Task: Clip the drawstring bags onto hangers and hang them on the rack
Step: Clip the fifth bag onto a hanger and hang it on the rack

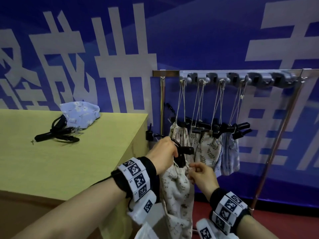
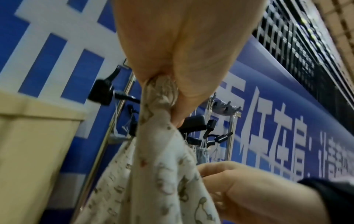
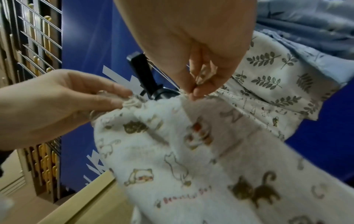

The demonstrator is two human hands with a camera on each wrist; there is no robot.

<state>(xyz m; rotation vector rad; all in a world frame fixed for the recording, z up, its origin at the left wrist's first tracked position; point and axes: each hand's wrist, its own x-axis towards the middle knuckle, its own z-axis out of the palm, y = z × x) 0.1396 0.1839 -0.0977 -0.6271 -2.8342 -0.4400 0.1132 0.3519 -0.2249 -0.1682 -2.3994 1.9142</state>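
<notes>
A white cat-print drawstring bag (image 1: pixel 176 195) hangs in front of me, left of the rack (image 1: pixel 162 100). My left hand (image 1: pixel 174 154) grips its gathered top (image 2: pixel 159 97) together with a black clip hanger (image 1: pixel 187 150). The hanger's hook curves over that hand. My right hand (image 1: pixel 193 168) pinches the bag's top edge by the cord, with its fingertips (image 3: pixel 193 94) closed on the cloth. In the right wrist view my left hand (image 3: pixel 122 97) bunches the rim beside the hanger's black arm (image 3: pixel 142 72).
Several bags (image 1: pixel 208 149) on black hangers hang by cords from a grey hook strip (image 1: pixel 233 78) on the rack's top rail. A yellow table (image 1: pixel 86 152) at left holds a blue bag (image 1: pixel 80 114) and spare black hangers (image 1: pixel 57 133). A blue banner wall stands behind.
</notes>
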